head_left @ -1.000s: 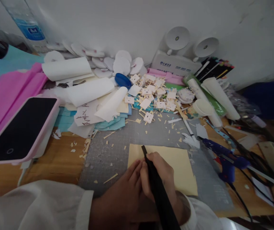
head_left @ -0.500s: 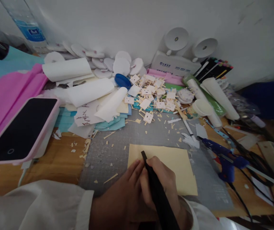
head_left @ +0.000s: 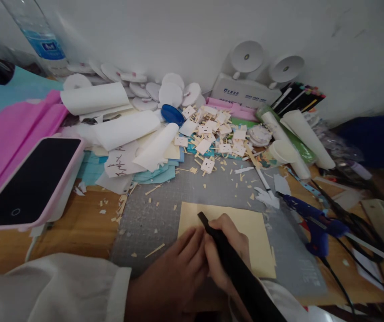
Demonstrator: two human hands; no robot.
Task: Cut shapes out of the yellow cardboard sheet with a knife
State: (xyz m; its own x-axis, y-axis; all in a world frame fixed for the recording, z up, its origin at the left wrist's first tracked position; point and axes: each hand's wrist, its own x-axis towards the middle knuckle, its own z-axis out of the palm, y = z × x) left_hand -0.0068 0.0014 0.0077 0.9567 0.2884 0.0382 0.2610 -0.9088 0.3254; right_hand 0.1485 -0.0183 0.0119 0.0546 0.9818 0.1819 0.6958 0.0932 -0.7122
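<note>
A yellow paper sheet lies on the grey cutting mat. My right hand is closed round a thick black tool, whose narrow tip is over the upper left part of the sheet. My left hand lies at the sheet's left edge with its fingers stretched forward, the fingertips close to the right hand's fingers. The underside of the left hand and whatever lies beneath both hands are hidden.
Small paper figures are heaped behind the sheet, beside white paper rolls. A phone lies at left. A blue glue gun with its cable and scissors lie at right. Yellow scraps dot the mat.
The back end of the black tool has swung to the right, and my right hand has shifted slightly right. My left hand has moved a little; its fingers still lie on the sheet's left side.
</note>
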